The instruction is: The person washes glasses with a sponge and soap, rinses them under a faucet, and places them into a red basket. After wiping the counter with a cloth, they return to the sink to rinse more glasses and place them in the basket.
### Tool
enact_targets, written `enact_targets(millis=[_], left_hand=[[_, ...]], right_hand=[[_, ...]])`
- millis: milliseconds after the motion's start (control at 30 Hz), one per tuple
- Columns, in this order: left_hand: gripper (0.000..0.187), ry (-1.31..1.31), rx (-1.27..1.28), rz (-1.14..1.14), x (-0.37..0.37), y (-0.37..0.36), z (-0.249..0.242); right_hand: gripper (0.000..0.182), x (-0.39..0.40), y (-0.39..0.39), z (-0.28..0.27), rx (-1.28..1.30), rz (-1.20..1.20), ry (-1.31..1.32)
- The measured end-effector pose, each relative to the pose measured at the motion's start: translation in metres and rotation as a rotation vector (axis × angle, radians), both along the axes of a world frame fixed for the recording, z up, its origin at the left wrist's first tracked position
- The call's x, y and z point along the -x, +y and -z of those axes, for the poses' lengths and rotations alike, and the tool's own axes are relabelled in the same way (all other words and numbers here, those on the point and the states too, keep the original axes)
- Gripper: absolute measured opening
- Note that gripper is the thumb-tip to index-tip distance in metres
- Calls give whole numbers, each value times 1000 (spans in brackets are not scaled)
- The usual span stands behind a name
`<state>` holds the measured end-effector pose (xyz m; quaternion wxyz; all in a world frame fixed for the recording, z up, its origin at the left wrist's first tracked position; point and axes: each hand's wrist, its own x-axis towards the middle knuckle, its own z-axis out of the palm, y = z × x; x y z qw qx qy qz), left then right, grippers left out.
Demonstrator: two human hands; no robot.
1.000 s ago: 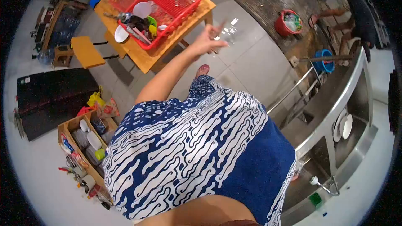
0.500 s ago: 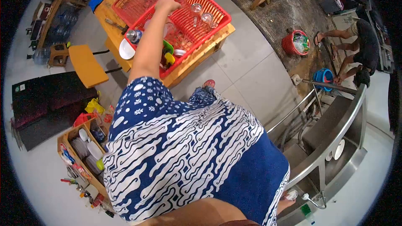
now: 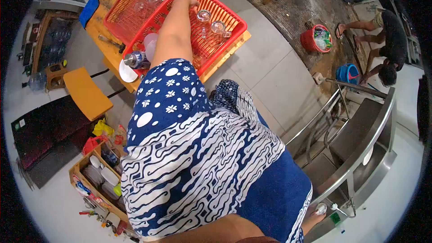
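My left hand [image 3: 185, 2] reaches over the red plastic basket [image 3: 240, 20], its fingers curled down inside near the far rim. What they hold is hidden. Clear glass mugs [image 3: 218, 27] lie in the basket to the right of that arm. By its left side are a pinkish cup [image 3: 150, 40] and a bottle with a metallic cap [image 3: 132, 59]. At the lower right, my right hand [image 3: 315, 218] is closed around a small whitish, shiny thing [image 3: 321, 209] beside the steel sink [image 3: 390, 158].
A second red basket [image 3: 118, 17] with several glasses adjoins the first on a wooden table [image 3: 108, 58]. A hammer-like tool [image 3: 111, 42] and a white bowl [image 3: 128, 71] lie there. A person [image 3: 390, 40] bends by a blue bucket [image 3: 345, 73] and red basket [image 3: 310, 40]. A dish crate [image 3: 76, 171] stands lower left.
My left arm has stretched a little farther along the basket, and its sleeve now covers more of the near corner. My right hand still has the whitish thing. The view has shifted slightly.
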<state>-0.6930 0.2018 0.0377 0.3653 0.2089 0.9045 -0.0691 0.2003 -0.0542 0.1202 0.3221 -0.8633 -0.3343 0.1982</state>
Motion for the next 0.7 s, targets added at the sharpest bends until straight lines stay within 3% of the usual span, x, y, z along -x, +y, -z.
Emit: enact_targets(millis=[33,133,167,200,233,267,300,367,400,433,467,500,533,567,600,633,667,700], left_hand=[[60,-6,3,7,1,1,4],[78,360,-135,-119,-33,-16,-20],[100,96,17,14,24,-3,25],[112,388,-230,-135,0,-16,17],[117,511,-234,-75,13,-15,29],[116,498,-198,12,-1,-20,9],[107,596,-327,-72,-42,-26,-23],[89,753,-379,143,-90,-26,-59],[78,856,-345,236,-108,-20,-71],[74,921,-470,331,-108,-13,-61],[72,922,-491,376,-149,-7,-81],[70,942,-534,426,-192,-1,-97],[70,902,-625,525,-236,4,-113],[69,859,-709,619,-278,10,-123],[69,816,-740,694,-322,20,-129],[68,752,-943,869,-358,27,-132],[66,677,-1149,1024,-394,32,-136],[61,602,-1244,1134,-433,34,-136]], right_hand=[[40,-4,-2,1,-3,13,4],[40,-26,-13,1,-14,66,30],[40,-36,-16,5,-24,90,45],[40,-51,-21,8,-38,121,72],[40,-69,-27,14,-58,159,106],[39,-91,-29,24,-80,198,149],[39,-113,-31,36,-110,239,198],[39,-155,-36,72,-213,352,363],[38,-186,-33,99,-351,571,536],[39,-224,-51,135,-472,375,612],[36,-203,-42,123,-395,592,567],[34,-189,-42,119,-466,593,652],[32,-207,-48,139,-373,671,560],[32,-143,-31,101,-401,680,520],[38,-197,-50,141,-431,520,379],[50,-210,-58,153,-41,196,-143],[60,-198,-50,151,-119,489,56],[65,-139,-28,100,-17,546,-27]])
